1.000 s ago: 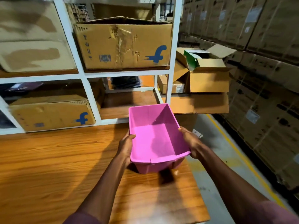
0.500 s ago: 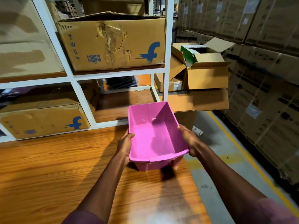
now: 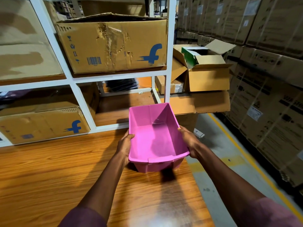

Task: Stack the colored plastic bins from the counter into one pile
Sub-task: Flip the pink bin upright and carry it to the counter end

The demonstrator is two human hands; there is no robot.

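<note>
An empty pink plastic bin [image 3: 154, 138] is held just above the right end of the wooden counter [image 3: 57, 174], its shadow falling on the wood below. My left hand [image 3: 125, 147] grips its left rim and my right hand [image 3: 190, 142] grips its right rim. The bin's open top faces up and tilts slightly toward me. No other colored bin is in view.
A white metal shelf rack [image 3: 78, 102] with large cardboard boxes [image 3: 113, 45] stands behind the counter. Open cardboard boxes [image 3: 208, 74] sit to the right of the rack. A grey floor aisle with a yellow line [image 3: 232, 145] and stacked cartons [image 3: 270, 95] lies on the right.
The bin stays held in both hands at about the same spot. The view has shifted a little, so the shelves and boxes sit slightly differently in the frame.
</note>
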